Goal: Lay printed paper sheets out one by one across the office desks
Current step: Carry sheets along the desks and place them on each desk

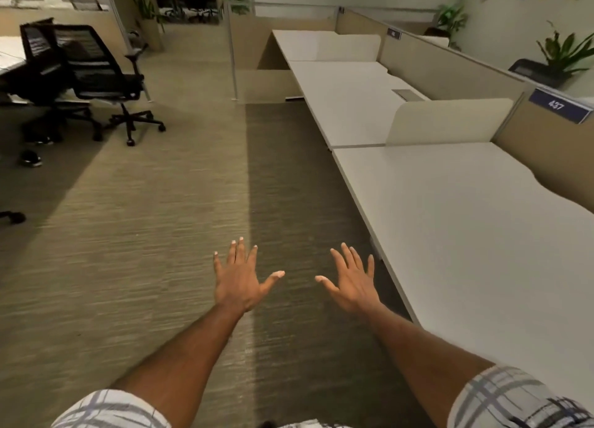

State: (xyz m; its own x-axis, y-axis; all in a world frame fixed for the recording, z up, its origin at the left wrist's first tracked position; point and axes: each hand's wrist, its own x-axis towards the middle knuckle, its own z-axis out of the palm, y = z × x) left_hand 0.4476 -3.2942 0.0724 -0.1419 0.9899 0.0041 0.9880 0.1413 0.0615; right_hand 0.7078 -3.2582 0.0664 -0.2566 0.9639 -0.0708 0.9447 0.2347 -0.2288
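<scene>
A row of white office desks runs up the right side: the nearest desk (475, 222), a middle desk (347, 100) and a far desk (299, 45). No paper sheets show on them or in my hands. My left hand (238, 280) and my right hand (352, 283) are stretched out in front of me over the carpet, palms down, fingers spread and straight, holding nothing. My right hand hovers just left of the nearest desk's front edge.
Cream divider screens (446, 122) stand between the desks, with tan partition walls and a blue sign reading 437 (557, 105) behind. Black office chairs (103, 74) stand at the left on the carpet. Potted plants (565, 55) sit at the far right.
</scene>
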